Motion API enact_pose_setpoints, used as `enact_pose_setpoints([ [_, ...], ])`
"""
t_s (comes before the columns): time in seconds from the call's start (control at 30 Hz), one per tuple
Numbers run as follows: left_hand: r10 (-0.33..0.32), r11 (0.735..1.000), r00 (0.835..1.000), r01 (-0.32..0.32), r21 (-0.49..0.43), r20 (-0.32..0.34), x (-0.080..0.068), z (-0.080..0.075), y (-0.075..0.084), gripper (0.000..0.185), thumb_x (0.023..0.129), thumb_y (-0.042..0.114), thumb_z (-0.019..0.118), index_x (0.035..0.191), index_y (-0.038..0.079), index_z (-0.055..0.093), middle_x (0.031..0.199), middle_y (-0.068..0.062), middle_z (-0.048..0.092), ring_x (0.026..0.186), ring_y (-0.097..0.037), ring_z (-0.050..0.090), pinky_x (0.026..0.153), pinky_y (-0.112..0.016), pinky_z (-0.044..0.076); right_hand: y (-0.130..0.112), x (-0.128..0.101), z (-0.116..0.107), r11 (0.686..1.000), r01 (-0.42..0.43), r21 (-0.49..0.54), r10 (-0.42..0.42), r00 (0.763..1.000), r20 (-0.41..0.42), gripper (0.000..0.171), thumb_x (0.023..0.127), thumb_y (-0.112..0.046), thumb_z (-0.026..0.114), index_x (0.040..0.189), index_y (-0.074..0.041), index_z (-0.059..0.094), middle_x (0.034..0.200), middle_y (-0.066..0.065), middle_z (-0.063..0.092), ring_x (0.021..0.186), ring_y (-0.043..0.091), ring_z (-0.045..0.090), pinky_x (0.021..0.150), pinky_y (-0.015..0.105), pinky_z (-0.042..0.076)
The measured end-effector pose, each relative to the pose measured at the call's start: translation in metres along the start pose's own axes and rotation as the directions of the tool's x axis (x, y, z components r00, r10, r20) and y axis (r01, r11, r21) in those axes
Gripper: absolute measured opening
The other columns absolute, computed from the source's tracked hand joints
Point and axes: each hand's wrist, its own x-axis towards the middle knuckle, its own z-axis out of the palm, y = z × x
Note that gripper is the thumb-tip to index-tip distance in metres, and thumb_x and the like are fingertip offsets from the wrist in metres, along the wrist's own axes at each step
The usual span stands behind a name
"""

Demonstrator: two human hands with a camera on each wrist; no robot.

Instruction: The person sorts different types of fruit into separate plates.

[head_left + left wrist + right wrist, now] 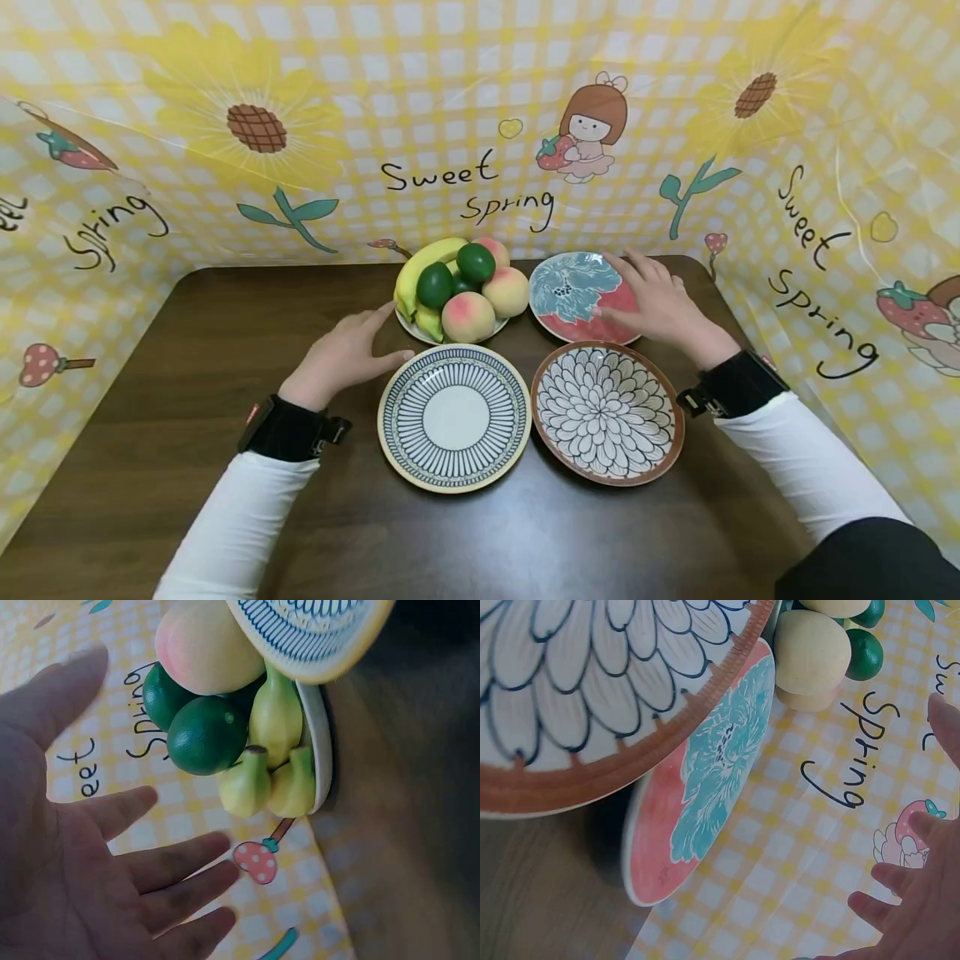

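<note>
Your left hand, fingers relaxed and holding nothing, hovers left of centre beside the white fruit plate: one banana bunch, three peaches, three green limes. Your right hand, released, rests over the red-and-blue floral plate, upper right of three empty plates.

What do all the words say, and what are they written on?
"Sweet Spring" – on the yellow checked backdrop behind the fruit plate.
"Sweet Spring" – again on its right side panel.
"Spring" – on its left side panel, with a cut-off word beside it.
The plates and black wrist straps show no readable words.
</note>
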Motion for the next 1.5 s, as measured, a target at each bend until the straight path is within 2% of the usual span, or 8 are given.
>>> enact_pose_setpoints([
  [0.2,-0.120,0.978,0.988,0.135,-0.158,0.097,-0.001,0.023,-0.012,0.056,0.112,0.033,0.032,0.157,-0.001,0.032,0.154,-0.032,0.045,0.141,-0.050,0.046,0.115,-0.063,0.039,-0.017,0.019,0.001,0.998,0.053,0.019,-0.052,0.998,-0.033,0.084,0.096,-0.045,0.068,0.163,-0.020,0.024,0.169,0.024,0.019,0.154,0.052,0.019,0.114,0.079,0.023],
  [0.4,-0.172,0.943,0.970,0.213,-0.258,0.170,-0.008,0.043,-0.019,0.051,0.113,0.027,0.027,0.151,-0.005,0.039,0.153,-0.032,0.045,0.144,-0.049,0.043,0.116,-0.060,0.039,-0.033,0.037,0.000,0.992,0.121,0.046,-0.121,0.993,-0.013,0.085,0.096,-0.043,0.069,0.163,-0.015,0.024,0.168,0.026,0.018,0.154,0.053,0.019,0.117,0.073,0.027],
  [0.53,-0.165,0.916,0.965,0.227,-0.332,0.205,-0.012,0.048,-0.020,0.049,0.112,0.028,0.031,0.147,-0.004,0.043,0.141,-0.029,0.055,0.121,-0.042,0.058,0.101,-0.051,0.049,-0.043,0.046,0.001,0.991,0.128,0.048,-0.127,0.992,-0.014,0.086,0.095,-0.043,0.070,0.163,-0.015,0.025,0.169,0.025,0.019,0.154,0.052,0.020,0.116,0.071,0.032],
  [0.7,-0.164,0.890,0.963,0.239,-0.388,0.216,-0.014,0.052,-0.025,0.045,0.112,0.026,0.034,0.144,-0.003,0.047,0.130,-0.027,0.058,0.095,-0.033,0.060,0.077,-0.040,0.051,-0.055,0.057,0.006,0.987,0.152,0.044,-0.152,0.988,-0.015,0.085,0.094,-0.040,0.072,0.161,-0.011,0.028,0.167,0.024,0.023,0.153,0.050,0.023,0.114,0.067,0.037],
  [0.8,-0.156,0.892,0.967,0.227,-0.392,0.203,-0.014,0.056,-0.030,0.046,0.112,0.027,0.034,0.143,-0.003,0.050,0.136,-0.028,0.058,0.111,-0.040,0.061,0.091,-0.047,0.053,-0.062,0.062,0.010,0.983,0.179,0.037,-0.179,0.984,-0.014,0.085,0.093,-0.037,0.073,0.160,-0.009,0.029,0.166,0.025,0.025,0.153,0.050,0.024,0.118,0.066,0.034],
  [0.93,-0.130,0.898,0.971,0.201,-0.392,0.200,-0.014,0.057,-0.034,0.050,0.112,0.029,0.034,0.143,-0.007,0.050,0.147,-0.031,0.053,0.140,-0.046,0.047,0.116,-0.057,0.039,-0.072,0.070,0.015,0.978,0.204,0.047,-0.203,0.979,-0.019,0.085,0.093,-0.035,0.074,0.161,-0.010,0.029,0.166,0.026,0.026,0.153,0.050,0.024,0.119,0.066,0.032],
  [1.2,-0.099,0.909,0.976,0.168,-0.382,0.194,-0.013,0.060,-0.036,0.049,0.111,0.026,0.036,0.144,-0.009,0.049,0.146,-0.032,0.053,0.141,-0.047,0.046,0.117,-0.057,0.038,-0.091,0.089,0.024,0.973,0.215,0.085,-0.216,0.976,0.001,0.080,0.096,-0.034,0.068,0.161,-0.009,0.029,0.167,0.026,0.024,0.156,0.048,0.021,0.122,0.064,0.029],
  [1.5,-0.132,0.874,0.972,0.206,-0.441,0.192,-0.014,0.078,-0.020,0.053,0.112,0.025,0.029,0.152,-0.008,0.040,0.155,-0.030,0.044,0.149,-0.046,0.036,0.123,-0.058,0.031,-0.111,0.112,0.048,0.954,0.273,0.120,-0.271,0.962,-0.032,0.074,0.094,-0.028,0.072,0.157,-0.008,0.038,0.158,0.025,0.041,0.148,0.046,0.037,0.121,0.060,0.033],
])
